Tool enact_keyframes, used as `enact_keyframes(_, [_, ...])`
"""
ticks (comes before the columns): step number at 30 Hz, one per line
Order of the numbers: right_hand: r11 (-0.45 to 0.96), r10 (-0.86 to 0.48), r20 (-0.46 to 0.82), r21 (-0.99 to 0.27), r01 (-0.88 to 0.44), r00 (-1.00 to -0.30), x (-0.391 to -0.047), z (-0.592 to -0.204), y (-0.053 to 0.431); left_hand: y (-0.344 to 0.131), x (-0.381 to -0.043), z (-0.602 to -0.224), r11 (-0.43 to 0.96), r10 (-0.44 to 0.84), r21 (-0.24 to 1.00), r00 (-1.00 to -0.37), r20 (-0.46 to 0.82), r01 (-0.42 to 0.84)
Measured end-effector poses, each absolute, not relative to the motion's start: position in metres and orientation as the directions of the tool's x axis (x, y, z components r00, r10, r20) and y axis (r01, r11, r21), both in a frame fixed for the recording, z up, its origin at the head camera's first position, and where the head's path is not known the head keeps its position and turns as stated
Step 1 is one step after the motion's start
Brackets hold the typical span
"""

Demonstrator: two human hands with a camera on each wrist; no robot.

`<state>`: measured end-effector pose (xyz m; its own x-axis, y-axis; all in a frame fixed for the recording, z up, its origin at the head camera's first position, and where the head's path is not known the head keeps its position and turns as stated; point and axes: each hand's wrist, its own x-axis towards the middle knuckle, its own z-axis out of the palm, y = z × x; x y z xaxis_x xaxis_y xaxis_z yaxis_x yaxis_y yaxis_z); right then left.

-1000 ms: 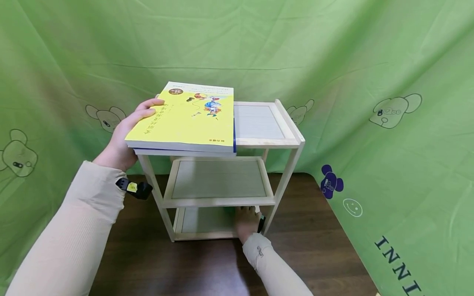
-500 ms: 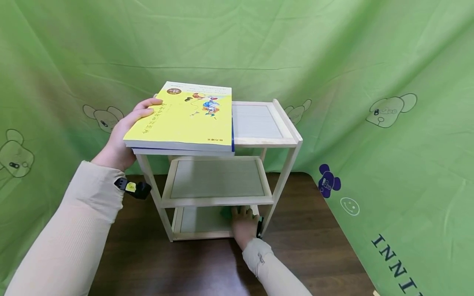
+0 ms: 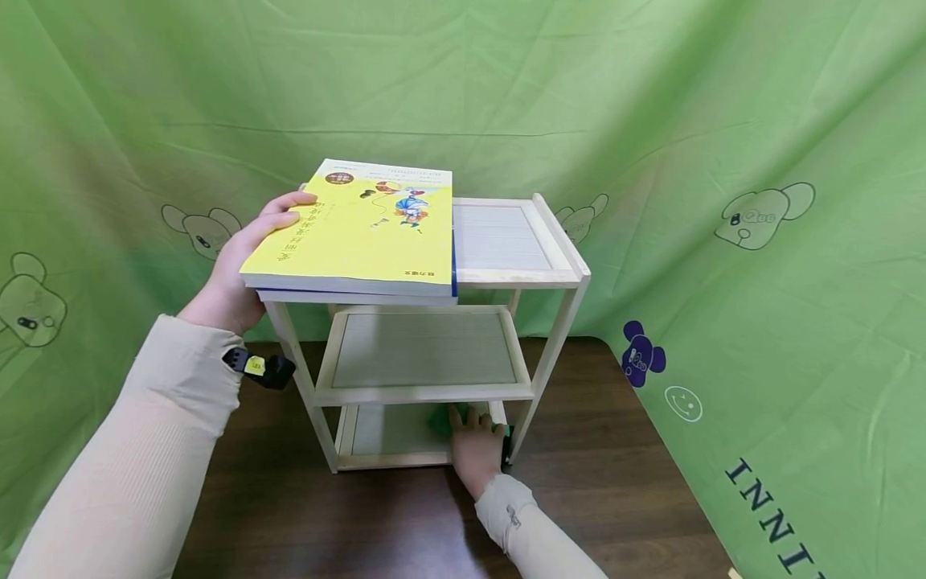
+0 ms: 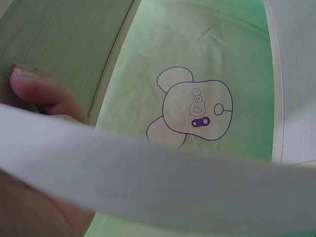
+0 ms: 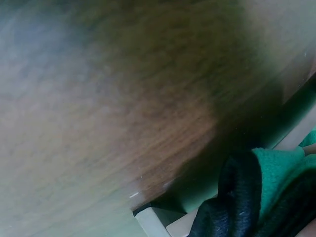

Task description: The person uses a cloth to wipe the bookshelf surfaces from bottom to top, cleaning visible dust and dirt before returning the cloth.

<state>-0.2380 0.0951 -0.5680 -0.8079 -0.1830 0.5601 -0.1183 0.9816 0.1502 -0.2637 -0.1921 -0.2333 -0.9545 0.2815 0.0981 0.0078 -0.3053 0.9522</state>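
Observation:
My left hand (image 3: 235, 269) grips the left side of a yellow book (image 3: 354, 241) lying on the rack's top shelf (image 3: 502, 233). Two of its fingers rest on the cover. In the left wrist view a fingertip (image 4: 37, 89) curls beneath the shelf. Under the yellow book lies another book with a blue edge (image 3: 455, 265). Low down, my right hand (image 3: 477, 454) holds a bunched green cloth (image 3: 438, 420) against the right part of the bottom shelf (image 3: 394, 461). The right wrist view shows the cloth's green and black folds (image 5: 281, 170); most of that hand is outside it.
The whitish rack has a middle shelf (image 3: 427, 350) just above my right hand and a right front leg (image 3: 550, 362) beside my wrist. It stands on a dark wooden floor (image 3: 615, 482). A green curtain (image 3: 463, 80) with bear drawings hangs behind and at the sides.
My right hand has slid slightly left on the bottom shelf, and more of the green cloth shows left of its fingers. The left hand and the books have kept their place.

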Motion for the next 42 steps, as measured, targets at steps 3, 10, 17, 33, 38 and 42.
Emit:
enact_keyframes(3, [0.981,-0.188,0.549,0.144,-0.129,-0.814,-0.236,-0.567,0.095,-0.192,-0.264,-0.233,-0.307,0.282,0.952,-0.955,0.093,0.002])
enact_keyframes(10, [0.981,-0.195,0.472,0.111,-0.162,-0.860,-0.232,-0.565,0.095,-0.193,-0.264,-0.234,-0.303,0.278,0.953,-0.955,0.099,0.011])
enact_keyframes(17, [0.979,-0.205,0.459,0.107,-0.176,-0.864,-0.226,-0.567,0.093,-0.194,-0.264,-0.235,-0.311,0.276,0.950,-0.956,0.099,0.009])
enact_keyframes(33, [0.975,-0.221,0.475,0.115,-0.189,-0.851,-0.227,-0.570,0.094,-0.193,-0.264,-0.235,-0.334,0.289,0.942,-0.952,0.096,-0.007])
enact_keyframes(38, [0.966,-0.259,0.470,0.112,-0.234,-0.844,-0.225,-0.570,0.090,-0.194,-0.264,-0.235,-0.329,0.279,0.944,-0.956,0.091,-0.006])
enact_keyframes(42, [0.957,-0.288,0.482,0.114,-0.266,-0.827,-0.222,-0.569,0.087,-0.193,-0.265,-0.235,-0.324,0.277,0.946,-0.956,0.096,0.001])
